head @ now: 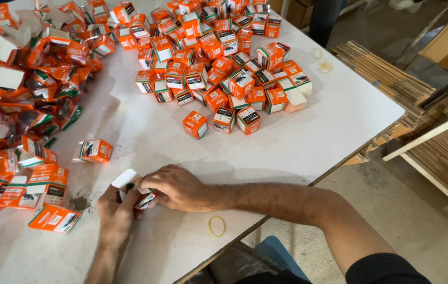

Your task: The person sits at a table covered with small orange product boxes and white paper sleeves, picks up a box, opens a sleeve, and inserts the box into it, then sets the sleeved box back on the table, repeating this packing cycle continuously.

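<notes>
My left hand (114, 210) and my right hand (174, 186) meet low on the white table (308, 131), both closed around one small orange carton (134, 190) with a white flap sticking up at its top. The carton is mostly hidden by my fingers. A single orange carton (95, 150) with an open flap lies just beyond my left hand. Flat, unfolded orange cartons (53, 217) lie to the left of my left wrist.
A big heap of closed orange cartons (218, 58) fills the far middle of the table. Orange plastic packets and flat cartons (19, 100) pile up on the left. A rubber band (216, 226) lies near the front edge. Stacked cardboard sheets (387, 79) stand right of the table.
</notes>
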The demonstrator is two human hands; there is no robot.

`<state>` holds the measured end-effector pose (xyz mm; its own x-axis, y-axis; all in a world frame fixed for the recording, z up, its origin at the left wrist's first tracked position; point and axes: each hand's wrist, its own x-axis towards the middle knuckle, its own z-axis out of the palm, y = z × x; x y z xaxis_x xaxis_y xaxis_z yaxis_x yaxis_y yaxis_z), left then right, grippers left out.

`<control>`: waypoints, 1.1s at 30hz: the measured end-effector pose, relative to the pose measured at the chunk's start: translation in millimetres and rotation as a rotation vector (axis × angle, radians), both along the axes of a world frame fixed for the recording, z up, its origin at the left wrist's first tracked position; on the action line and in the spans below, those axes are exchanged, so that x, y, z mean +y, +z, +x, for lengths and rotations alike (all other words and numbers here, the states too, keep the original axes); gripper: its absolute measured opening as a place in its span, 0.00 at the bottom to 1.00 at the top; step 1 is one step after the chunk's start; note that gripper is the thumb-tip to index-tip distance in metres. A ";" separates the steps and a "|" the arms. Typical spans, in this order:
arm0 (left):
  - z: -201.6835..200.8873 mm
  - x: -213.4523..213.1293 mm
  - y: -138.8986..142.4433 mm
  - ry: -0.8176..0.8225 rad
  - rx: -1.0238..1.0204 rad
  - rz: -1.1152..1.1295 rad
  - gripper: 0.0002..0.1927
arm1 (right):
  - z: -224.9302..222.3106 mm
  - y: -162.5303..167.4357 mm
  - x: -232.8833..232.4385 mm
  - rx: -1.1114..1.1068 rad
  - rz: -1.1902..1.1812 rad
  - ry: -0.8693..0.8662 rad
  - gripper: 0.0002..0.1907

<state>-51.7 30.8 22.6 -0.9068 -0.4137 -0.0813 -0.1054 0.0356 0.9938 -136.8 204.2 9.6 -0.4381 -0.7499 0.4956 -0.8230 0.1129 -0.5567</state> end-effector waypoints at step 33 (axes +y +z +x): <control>27.8 8.2 1.2 -0.085 0.396 -0.755 0.11 | -4.1 6.3 5.0 -0.083 -0.032 0.024 0.30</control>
<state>-23.9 39.0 23.8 -0.8406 -0.1583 0.5181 0.2779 0.6949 0.6632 -140.9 209.1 15.9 -0.4604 -0.7453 0.4822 -0.7765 0.0748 -0.6257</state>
